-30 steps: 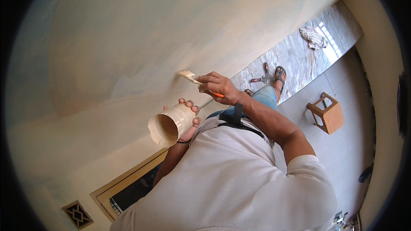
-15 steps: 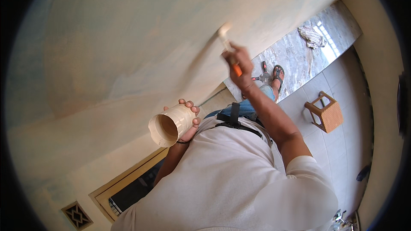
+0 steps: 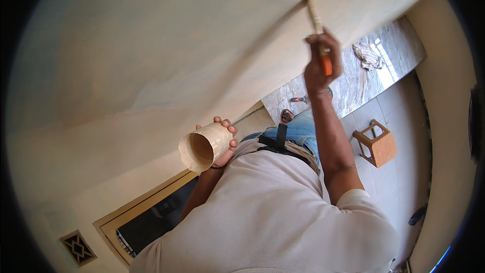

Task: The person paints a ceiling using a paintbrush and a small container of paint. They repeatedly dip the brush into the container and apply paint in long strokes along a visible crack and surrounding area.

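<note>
My right hand (image 3: 322,60) is wrapped round the handle of a paintbrush (image 3: 315,16), whose orange end sticks out below the fingers. The brush's pale bristles touch the wall (image 3: 166,45), which has patchy beige and bluish-grey colouring. In my left hand (image 3: 226,141) is a cream cylindrical cup (image 3: 218,139) with a ragged rim, held tilted near my waist. Its open mouth faces the lower left, and its inside looks tan. How much it contains, I cannot tell.
A marble slab (image 3: 348,83) runs along the wall's foot, with a striped cloth (image 3: 368,55) and a red-and-black handled tool (image 3: 299,99) on it. To the right, a woven-pattern brown stool (image 3: 379,144) stands on the tiled floor. A framed opening (image 3: 151,212) and a vent (image 3: 78,247) are at lower left.
My right hand has carried the paintbrush up and to the right along the wall. The left hand holds the cup almost where it was. My feet have shifted on the slab.
</note>
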Demonstrator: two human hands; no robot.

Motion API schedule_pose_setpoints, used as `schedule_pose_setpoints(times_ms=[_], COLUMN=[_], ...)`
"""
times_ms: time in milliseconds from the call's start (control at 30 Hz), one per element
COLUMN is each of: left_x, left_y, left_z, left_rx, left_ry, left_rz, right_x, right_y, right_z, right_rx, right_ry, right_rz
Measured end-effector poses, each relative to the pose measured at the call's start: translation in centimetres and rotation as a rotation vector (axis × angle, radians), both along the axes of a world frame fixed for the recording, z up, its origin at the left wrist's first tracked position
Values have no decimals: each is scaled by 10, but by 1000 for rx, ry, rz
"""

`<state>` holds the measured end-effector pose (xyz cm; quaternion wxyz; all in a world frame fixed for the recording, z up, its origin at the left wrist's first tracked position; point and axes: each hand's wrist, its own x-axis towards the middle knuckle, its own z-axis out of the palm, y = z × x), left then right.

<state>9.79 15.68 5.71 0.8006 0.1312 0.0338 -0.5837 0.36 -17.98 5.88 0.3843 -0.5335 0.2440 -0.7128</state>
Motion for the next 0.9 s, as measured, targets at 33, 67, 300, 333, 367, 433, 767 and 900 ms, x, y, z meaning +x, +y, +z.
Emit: schedule_pose_setpoints(times_ms=[33,67,300,333,367,433,767,900], left_x=[-1,-1,-2,-4,-7,-11,-10,-10], left_y=[0,-1,0,1,4,7,3,-9], left_z=[0,0,-3,-5,-8,-8,-34,-42], left_rx=[-5,-11,-42,-36,-34,-34,9,4], left_ry=[-1,2,-20,-13,-8,-3,64,31], left_rz=[7,9,28,44,66,92,195,236], right_x=[10,17,20,16,7,-9,-55,-65], right_y=[18,47,77,55,39,15,46,59], right_z=[-2,1,-7,-6,0,-2,94,124], right_rx=[-242,-286,-378,-384,-251,-137,462,575], right_ry=[263,269,309,301,307,235,-227,-182], right_rz=[-85,71,761,627,554,346,588,866])
